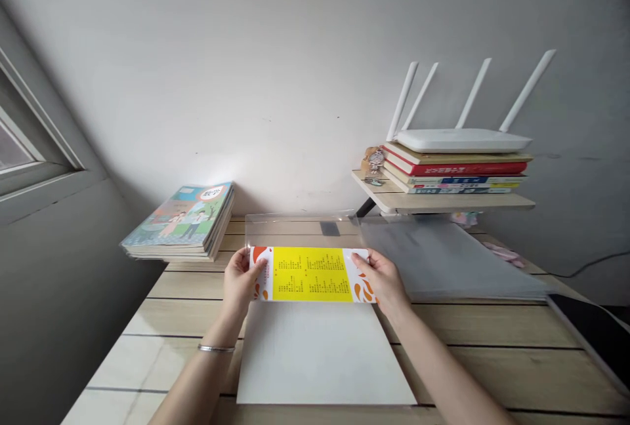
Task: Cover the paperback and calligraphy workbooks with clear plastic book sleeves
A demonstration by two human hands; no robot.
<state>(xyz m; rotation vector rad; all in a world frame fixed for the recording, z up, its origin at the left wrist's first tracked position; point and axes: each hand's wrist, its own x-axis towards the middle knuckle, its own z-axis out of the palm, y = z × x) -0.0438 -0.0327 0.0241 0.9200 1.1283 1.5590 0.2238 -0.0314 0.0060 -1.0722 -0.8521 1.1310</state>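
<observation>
Sheet (309, 274) | at board's (319, 356) far edge, film (290, 231) beyond | left grip (240, 281) and right grip (386, 279) each pinch one end | uneven pull could crease it; slack pinch could let it slip

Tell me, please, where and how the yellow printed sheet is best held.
Probably hold the yellow printed sheet by its white ends: left hand from the left, right hand from the right, thumbs on the printed face. It is wide and looks thin, so gripping both ends should support it evenly.
</observation>
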